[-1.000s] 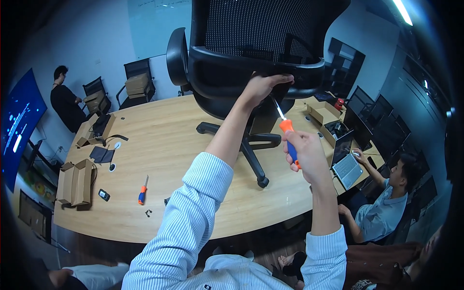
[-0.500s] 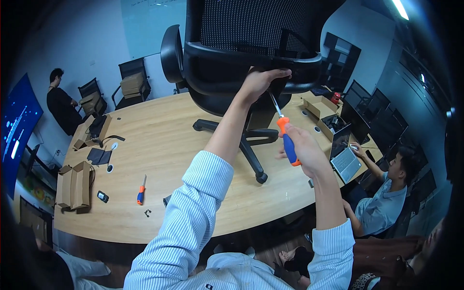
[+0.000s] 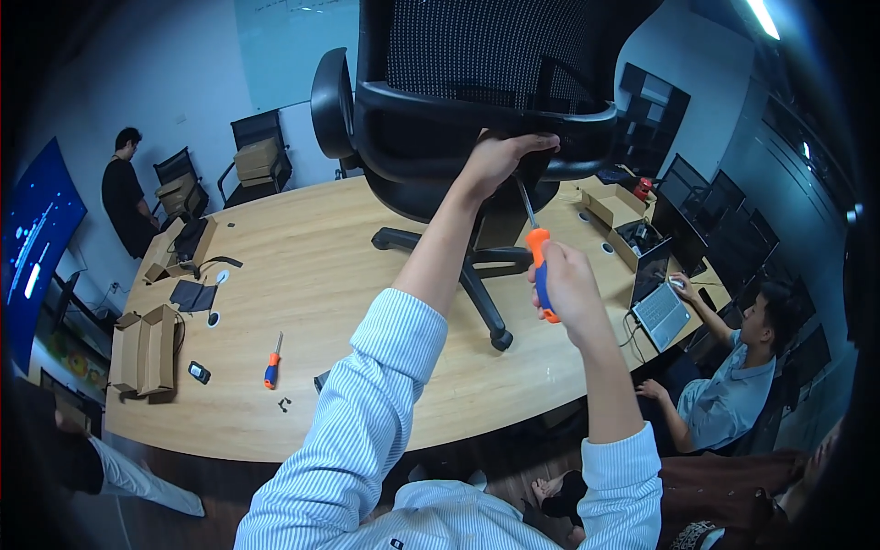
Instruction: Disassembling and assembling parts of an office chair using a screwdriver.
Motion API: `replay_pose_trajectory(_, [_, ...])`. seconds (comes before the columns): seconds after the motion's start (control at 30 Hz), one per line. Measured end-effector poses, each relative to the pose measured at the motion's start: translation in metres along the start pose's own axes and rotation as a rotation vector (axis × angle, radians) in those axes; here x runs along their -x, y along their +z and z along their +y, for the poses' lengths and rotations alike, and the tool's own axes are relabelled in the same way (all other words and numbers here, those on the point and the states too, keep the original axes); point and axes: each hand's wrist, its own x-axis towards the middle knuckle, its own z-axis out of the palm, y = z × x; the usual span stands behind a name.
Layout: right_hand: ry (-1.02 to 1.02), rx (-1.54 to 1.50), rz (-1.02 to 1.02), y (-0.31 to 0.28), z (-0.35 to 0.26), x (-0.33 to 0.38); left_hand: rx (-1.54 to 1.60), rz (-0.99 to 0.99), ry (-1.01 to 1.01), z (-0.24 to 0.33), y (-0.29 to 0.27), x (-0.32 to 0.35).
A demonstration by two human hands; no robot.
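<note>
A black mesh-backed office chair (image 3: 403, 133) stands on the wooden table, its back toward me. My left hand (image 3: 495, 165) grips the chair low on the backrest, thumb stretched to the right along its lower frame; its other fingers are mostly hidden. Below and to the right, my right hand (image 3: 566, 284) is closed around the orange-and-blue handle of a screwdriver (image 3: 539, 240). The screwdriver's shaft points up to the support under the backrest, beside my left hand; its tip is hidden. Another screwdriver (image 3: 272, 371) lies on the table to the left.
Near that screwdriver are small black parts (image 3: 284, 404), a small dark device (image 3: 199, 372) and an open cardboard box (image 3: 145, 353). On the right, a person (image 3: 733, 376) sits at a laptop (image 3: 662, 314). Another open box (image 3: 616, 215) is behind it. Someone in black (image 3: 126, 206) stands far left.
My right hand has turned a little around the screwdriver handle, its fingers now closer in, and its forearm has shifted slightly left. My left hand keeps its place on the chair.
</note>
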Motion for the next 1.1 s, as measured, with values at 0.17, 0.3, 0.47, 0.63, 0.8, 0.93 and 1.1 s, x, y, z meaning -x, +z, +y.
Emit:
replay_pose_trajectory(0.17, [0.007, -0.41, -0.221, -0.01, -0.006, 0.001, 0.033, -0.018, 0.029, -0.001, -0.001, -0.001])
replay_pose_trajectory(0.3, [0.055, -0.559, -0.208, -0.009, -0.009, 0.0, 0.048, -0.022, 0.032, -0.001, -0.001, -0.001])
replay_pose_trajectory(0.47, [-0.213, 0.46, 0.298, -0.002, -0.012, -0.003, 0.004, -0.011, 0.02, 0.0, -0.002, 0.0])
replay_pose_trajectory(0.63, [-0.086, 0.156, 0.115, -0.003, -0.01, 0.001, 0.027, -0.01, 0.008, -0.002, 0.0, 0.001])
replay_pose_trajectory(0.8, [0.157, -0.765, -0.597, -0.005, -0.008, -0.006, 0.025, -0.017, 0.05, -0.003, -0.001, 0.0])
replay_pose_trajectory(0.93, [0.081, -0.714, -0.38, -0.002, -0.01, -0.005, 0.073, -0.018, 0.053, -0.003, -0.002, 0.001])
replay_pose_trajectory(1.1, [0.03, -0.199, -0.187, -0.009, -0.016, -0.003, 0.049, 0.002, 0.037, -0.002, -0.002, 0.001])
